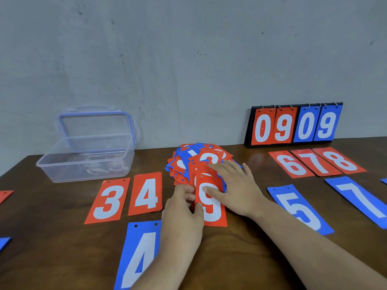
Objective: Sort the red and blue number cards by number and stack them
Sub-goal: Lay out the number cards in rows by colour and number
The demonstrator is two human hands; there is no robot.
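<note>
A loose heap of red and blue number cards [188, 160] lies at the middle of the table. A red 9 card [212, 212] sticks out of its near side. My left hand [184, 214] pinches that card's left edge between thumb and fingers. My right hand [234, 185] lies flat with straight fingers on the red 9 and the heap. Sorted cards lie around: red 3 [107, 200], red 4 [146, 193], blue 4 [139, 258], blue 5 [299, 208], blue 7 [360, 197], red 6 [291, 164], red 7 [316, 162], red 8 [340, 160].
An open clear plastic box [62, 170] stands at the back left. A flip scoreboard [293, 124] showing 09 09 leans at the wall, back right. Card corners show at the left edge, red [5, 194] and blue [3, 241], and a blue corner [384, 181] at the right edge.
</note>
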